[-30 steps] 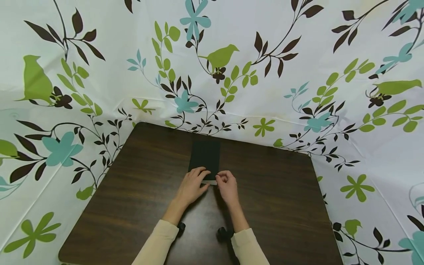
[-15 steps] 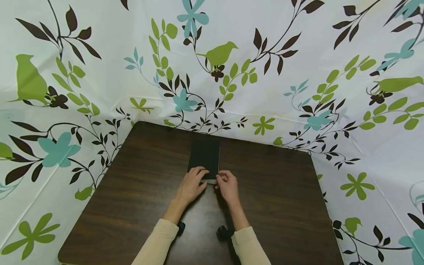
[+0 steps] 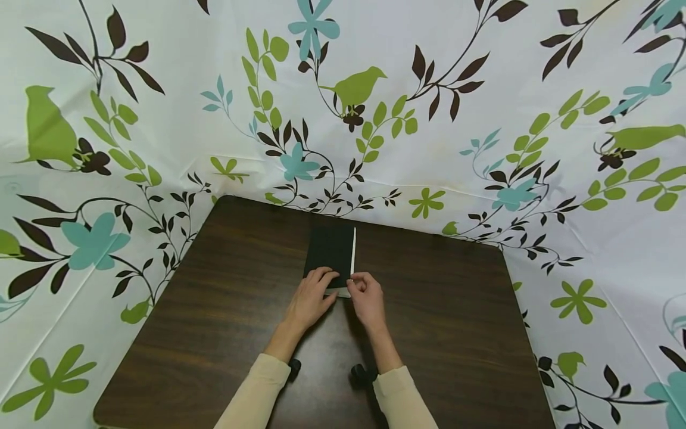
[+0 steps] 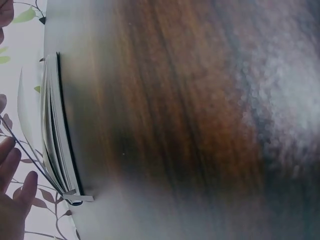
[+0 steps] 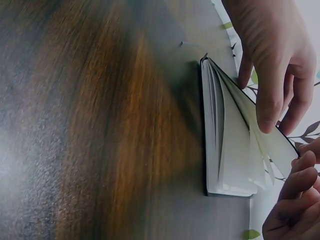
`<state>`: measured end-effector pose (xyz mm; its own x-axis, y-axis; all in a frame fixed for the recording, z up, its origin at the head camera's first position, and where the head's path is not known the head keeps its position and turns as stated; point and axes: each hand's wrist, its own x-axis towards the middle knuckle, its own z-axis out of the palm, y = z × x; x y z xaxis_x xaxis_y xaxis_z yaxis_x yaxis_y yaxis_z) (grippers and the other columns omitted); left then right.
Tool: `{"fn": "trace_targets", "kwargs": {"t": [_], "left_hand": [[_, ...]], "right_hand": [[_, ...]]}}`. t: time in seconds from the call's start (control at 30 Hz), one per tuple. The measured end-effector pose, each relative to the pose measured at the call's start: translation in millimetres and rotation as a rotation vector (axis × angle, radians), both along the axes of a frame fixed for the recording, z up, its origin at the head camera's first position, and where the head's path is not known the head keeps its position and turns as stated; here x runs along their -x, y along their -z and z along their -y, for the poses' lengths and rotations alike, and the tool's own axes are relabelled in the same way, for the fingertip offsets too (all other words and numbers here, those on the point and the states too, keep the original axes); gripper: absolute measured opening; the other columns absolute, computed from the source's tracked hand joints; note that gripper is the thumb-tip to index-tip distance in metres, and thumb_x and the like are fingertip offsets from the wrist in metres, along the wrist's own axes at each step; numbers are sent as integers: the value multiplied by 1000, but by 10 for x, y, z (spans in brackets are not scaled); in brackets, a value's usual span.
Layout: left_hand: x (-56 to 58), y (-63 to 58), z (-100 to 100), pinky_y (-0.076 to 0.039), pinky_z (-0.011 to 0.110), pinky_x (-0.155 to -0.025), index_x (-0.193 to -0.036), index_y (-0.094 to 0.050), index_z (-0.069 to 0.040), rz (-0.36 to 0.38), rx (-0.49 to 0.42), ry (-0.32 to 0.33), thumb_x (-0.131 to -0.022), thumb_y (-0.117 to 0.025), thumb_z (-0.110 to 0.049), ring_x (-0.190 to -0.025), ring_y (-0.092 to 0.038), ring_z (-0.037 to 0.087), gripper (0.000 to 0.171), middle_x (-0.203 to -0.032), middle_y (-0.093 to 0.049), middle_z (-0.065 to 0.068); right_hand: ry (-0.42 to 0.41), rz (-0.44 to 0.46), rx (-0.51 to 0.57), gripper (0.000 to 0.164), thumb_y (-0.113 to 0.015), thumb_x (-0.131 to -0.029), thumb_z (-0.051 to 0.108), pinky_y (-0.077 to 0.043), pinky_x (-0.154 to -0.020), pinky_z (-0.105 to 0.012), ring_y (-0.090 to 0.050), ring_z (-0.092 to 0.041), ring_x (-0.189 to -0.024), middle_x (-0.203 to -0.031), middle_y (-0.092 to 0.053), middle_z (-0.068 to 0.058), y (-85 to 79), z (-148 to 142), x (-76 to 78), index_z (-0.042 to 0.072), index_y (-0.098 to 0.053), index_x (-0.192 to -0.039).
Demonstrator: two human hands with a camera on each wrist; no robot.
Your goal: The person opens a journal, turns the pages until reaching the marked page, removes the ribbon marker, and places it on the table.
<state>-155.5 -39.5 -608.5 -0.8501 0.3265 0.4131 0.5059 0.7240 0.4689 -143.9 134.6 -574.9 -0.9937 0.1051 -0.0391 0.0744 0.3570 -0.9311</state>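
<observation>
A black-covered notebook (image 3: 329,247) lies on the brown table, its cream pages (image 5: 235,150) fanned apart beneath the tilted front cover. Its spine side is at the left and the cover's free edge is raised at the right. My right hand (image 3: 367,298) pinches that edge near the lower right corner, between thumb and fingers. Over the lower left of the cover, my left hand (image 3: 308,298) rests with its fingers loosely bent. The right wrist view has the left hand (image 5: 272,60) above the cover and the right fingers (image 5: 295,185) at its edge.
The wood-grain table (image 3: 214,310) reaches around the notebook on all sides. A patterned white cloth (image 3: 455,149) with birds and leaves hangs behind and beside it. Dark camera mounts (image 3: 363,377) show under both wrists.
The notebook's front cover has lifted slightly at its right edge, baring a white strip of pages along that side. My right hand has shifted slightly up; the left hand stays nearly in place.
</observation>
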Motion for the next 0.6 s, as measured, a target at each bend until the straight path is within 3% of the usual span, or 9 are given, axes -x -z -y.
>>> {"fn": "trace_targets", "kwargs": {"t": [0.23,0.6], "left_hand": [[21,-3,19,-53,41,-87,-128,-63,-15,-6,-63,-12,-93,-72,-25,-115,-57,24,37,-128,-58,4],[37,-72,66,-56,39,-77,-120,-66,-10,-149,-189,-96,-90,-70,-11,-105,-64,22,30,-115,-64,4]], "right_hand": [[-23,-34,-27,27,-66,-98,27,-38,-47,-28,-43,-14,-48,-62,-50,0,-65,71,5,7,-67,-116],[-42,-94,2,23,-59,-102,32,-37,-50,-28,-44,-16,-52,-75,-63,-16,-139,154,68,13,-70,-107]]}}
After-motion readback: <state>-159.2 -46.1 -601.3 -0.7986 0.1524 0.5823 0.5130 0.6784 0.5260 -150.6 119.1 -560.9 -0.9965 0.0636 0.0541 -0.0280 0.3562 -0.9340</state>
